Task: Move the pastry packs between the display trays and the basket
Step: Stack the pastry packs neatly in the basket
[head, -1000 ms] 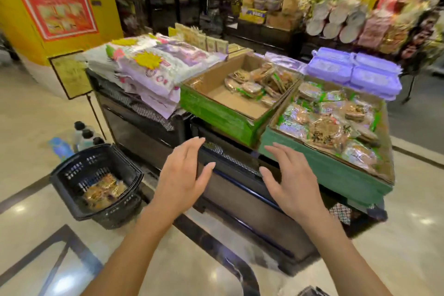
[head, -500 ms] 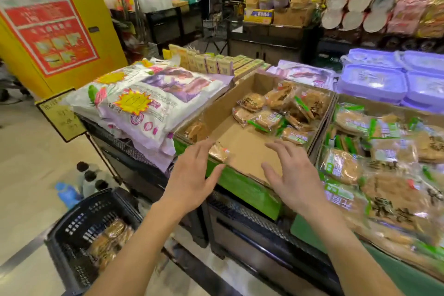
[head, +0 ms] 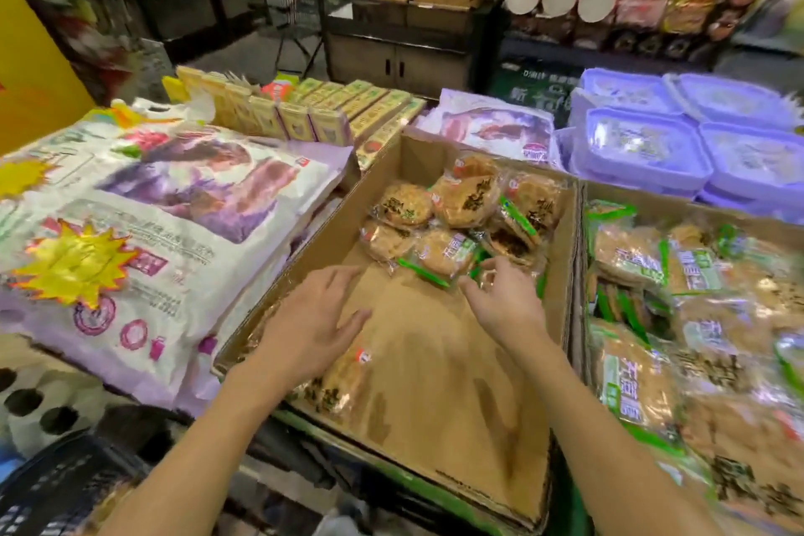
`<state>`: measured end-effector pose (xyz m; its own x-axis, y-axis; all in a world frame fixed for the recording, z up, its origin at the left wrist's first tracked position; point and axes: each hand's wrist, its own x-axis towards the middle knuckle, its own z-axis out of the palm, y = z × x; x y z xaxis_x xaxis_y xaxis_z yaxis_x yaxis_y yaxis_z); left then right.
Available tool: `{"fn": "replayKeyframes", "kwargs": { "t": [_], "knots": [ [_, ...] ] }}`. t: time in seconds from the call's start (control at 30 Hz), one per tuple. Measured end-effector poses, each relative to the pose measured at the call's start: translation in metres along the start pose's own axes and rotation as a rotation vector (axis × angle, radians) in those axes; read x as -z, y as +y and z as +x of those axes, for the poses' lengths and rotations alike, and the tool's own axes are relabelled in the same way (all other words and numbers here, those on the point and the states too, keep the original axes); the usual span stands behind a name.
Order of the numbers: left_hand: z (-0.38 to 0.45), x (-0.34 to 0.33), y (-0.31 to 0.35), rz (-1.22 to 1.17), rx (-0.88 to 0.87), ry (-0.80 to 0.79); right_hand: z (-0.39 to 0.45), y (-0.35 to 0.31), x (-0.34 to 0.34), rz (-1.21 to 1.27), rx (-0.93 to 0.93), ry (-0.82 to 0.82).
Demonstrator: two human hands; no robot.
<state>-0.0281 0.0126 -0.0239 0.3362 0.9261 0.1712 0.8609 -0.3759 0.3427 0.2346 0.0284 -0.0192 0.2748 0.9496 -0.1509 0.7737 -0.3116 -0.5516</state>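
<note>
Step in hand: reach into the brown cardboard display tray [head: 435, 383]. Left hand [head: 311, 318] spread, empty; right hand [head: 504, 300] fingers parted, empty, nearing the clear-wrapped round pastry packs [head: 452, 222] heaped at the tray's far end. Next, by judgement: pinch one crinkly wrapper

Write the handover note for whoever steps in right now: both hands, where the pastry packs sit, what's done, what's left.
Left hand: open, fingers spread over the cardboard tray, holding nothing.
Right hand: open, fingertips at the nearest pastry pack, not gripping it.
Packs: a cluster at the tray's far end; one loose pack near the front left corner, beside the left wrist; the right tray is full.
Basket: lower left, contents too blurred to tell.
Done: nothing in hand.
Left: grip a pack and carry it across.
</note>
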Motion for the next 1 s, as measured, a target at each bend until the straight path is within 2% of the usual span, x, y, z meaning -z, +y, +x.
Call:
{"fn": "replayKeyframes", "kwargs": {
  "t": [0.2,0.33,0.5,0.63,0.73,0.83,0.9,1.0],
  "knots": [
    [0.037,-0.002,-0.027,-0.056,-0.121,-0.029,0.053,-0.02,-0.042,0.245,-0.304,0.039],
    [0.05,-0.007,-0.045,-0.126,-0.255,0.002,0.072,-0.034,-0.064,0.279,-0.442,0.13],
    [0.08,-0.008,-0.043,-0.333,-0.289,-0.092,0.083,-0.04,-0.071,0.251,-0.511,0.163],
    [0.116,-0.014,-0.034,-0.514,-0.301,-0.159,0.086,-0.016,-0.073,0.356,-0.54,0.133],
    [0.155,-0.019,-0.014,-0.705,-0.193,-0.177,0.059,-0.022,-0.06,0.641,-0.527,0.144],
    [0.193,-0.028,0.008,-0.895,0.052,-0.222,0.025,-0.027,-0.044,0.802,-0.495,0.199],
    [0.216,-0.041,0.016,-0.855,0.078,-0.221,0.007,-0.025,-0.034,0.896,-0.491,0.264],
    [0.255,-0.06,0.024,-0.507,-0.168,-0.213,-0.016,-0.024,-0.018,0.97,-0.462,0.346]
  ]
}}
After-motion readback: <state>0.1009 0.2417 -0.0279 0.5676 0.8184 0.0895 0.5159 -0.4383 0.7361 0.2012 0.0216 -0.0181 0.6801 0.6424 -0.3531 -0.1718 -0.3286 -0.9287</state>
